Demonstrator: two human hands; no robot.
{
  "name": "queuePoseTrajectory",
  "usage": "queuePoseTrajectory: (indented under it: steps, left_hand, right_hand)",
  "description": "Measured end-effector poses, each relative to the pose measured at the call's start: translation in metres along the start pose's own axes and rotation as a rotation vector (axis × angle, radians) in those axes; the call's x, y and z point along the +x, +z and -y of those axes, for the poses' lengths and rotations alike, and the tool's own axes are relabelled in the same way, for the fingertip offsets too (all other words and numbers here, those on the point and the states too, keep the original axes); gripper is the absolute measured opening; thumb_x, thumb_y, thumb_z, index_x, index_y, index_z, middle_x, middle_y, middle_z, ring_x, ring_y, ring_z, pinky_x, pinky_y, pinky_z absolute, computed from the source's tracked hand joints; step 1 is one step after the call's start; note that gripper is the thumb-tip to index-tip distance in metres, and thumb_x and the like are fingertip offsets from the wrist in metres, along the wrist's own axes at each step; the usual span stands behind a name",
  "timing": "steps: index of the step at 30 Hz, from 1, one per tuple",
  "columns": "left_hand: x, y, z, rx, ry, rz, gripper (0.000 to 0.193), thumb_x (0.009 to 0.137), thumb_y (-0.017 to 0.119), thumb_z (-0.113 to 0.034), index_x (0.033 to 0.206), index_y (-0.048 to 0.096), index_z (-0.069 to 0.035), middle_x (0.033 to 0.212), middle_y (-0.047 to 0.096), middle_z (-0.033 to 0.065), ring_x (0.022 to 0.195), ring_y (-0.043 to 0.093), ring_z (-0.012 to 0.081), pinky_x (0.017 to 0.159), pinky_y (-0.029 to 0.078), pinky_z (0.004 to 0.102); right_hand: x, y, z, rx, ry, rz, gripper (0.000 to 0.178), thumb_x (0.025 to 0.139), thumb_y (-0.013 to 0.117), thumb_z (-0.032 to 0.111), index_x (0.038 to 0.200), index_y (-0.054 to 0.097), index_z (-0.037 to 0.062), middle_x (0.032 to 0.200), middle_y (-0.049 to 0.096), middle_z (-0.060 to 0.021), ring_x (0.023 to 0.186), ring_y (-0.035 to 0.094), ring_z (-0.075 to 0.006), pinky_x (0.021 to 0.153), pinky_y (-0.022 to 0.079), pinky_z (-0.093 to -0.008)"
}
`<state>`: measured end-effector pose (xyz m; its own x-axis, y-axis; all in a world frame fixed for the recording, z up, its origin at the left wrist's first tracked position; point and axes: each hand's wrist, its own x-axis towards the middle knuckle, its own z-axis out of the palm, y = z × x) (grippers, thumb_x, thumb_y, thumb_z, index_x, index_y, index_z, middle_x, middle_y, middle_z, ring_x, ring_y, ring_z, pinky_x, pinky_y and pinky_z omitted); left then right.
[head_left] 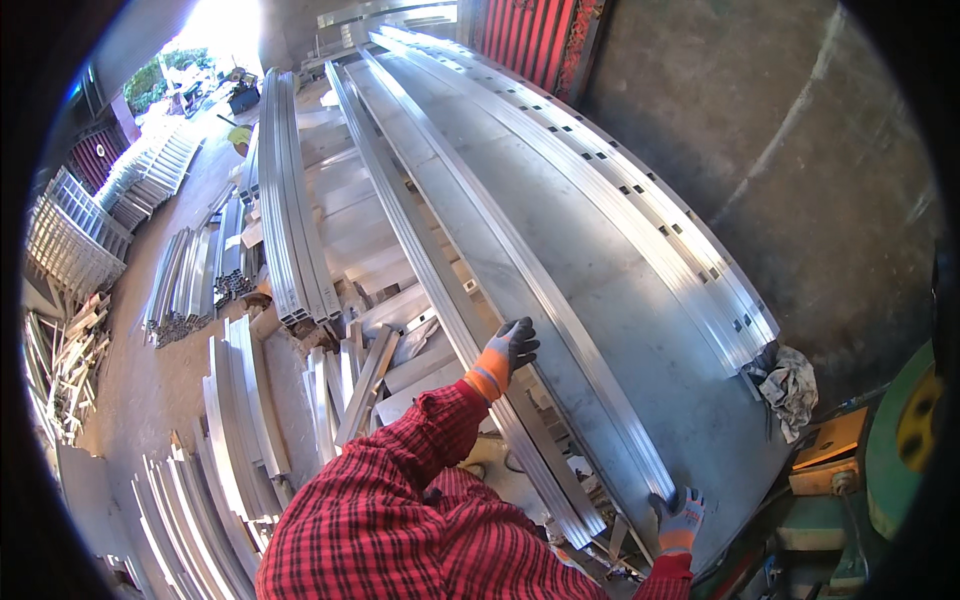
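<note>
Metal bar (560, 310) lies on surface (640, 320), ctr to lower R of frame. R hand (682, 518), btm R, thumb spread from fingers at bar's near end. L hand (508, 350), ctr: can't tell grip.

A bright, white opening (228, 35) gives daylight to the dusty brown floor (150, 390); a red ribbed panel (525, 40) stands far behind.

- Gloved right hand (681, 516), fingers spread, at the near end of a long metal profile (556, 300).
- Left hand (506, 357) — dark-fingered, orange-cuffed — over near the metal sheet's (690, 420) edge.
- Crumpled rag (788, 385) by the sheet's corner, green wheel (905, 420) beyond.
</note>
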<state>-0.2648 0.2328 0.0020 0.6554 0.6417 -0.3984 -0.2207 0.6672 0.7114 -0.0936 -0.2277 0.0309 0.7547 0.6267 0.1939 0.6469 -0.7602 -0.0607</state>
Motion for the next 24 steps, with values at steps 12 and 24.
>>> queuePoseTrajectory:
  steps: [12, 24]
  left_hand:
    - [0.025, 0.069, 0.000, -0.143, -0.169, 0.104, 0.053, 0.086, 0.072, -0.056, 0.111, 0.063, -0.010, 0.101, 0.065, 0.0020, 0.090, 0.063, 0.0193, 0.079, 0.052, 0.0359]
    - [0.005, 0.096, -0.017, 0.859, -0.243, 0.302, 0.057, 0.093, 0.062, -0.057, 0.115, 0.064, -0.004, 0.093, 0.072, 0.0069, 0.077, 0.070, 0.0154, 0.071, 0.057, 0.0303]
  right_hand:
    - [0.016, -0.108, 0.044, 0.199, -0.069, -0.086, 0.037, 0.075, 0.082, 0.024, 0.100, 0.064, 0.0037, 0.087, 0.060, -0.0166, 0.085, 0.055, -0.0390, 0.076, 0.044, -0.0479]
    - [-0.017, -0.094, -0.001, 0.159, -0.073, -0.149, 0.045, 0.075, 0.081, 0.024, 0.114, 0.066, 0.0063, 0.098, 0.063, -0.0150, 0.095, 0.057, -0.0377, 0.084, 0.044, -0.0476]
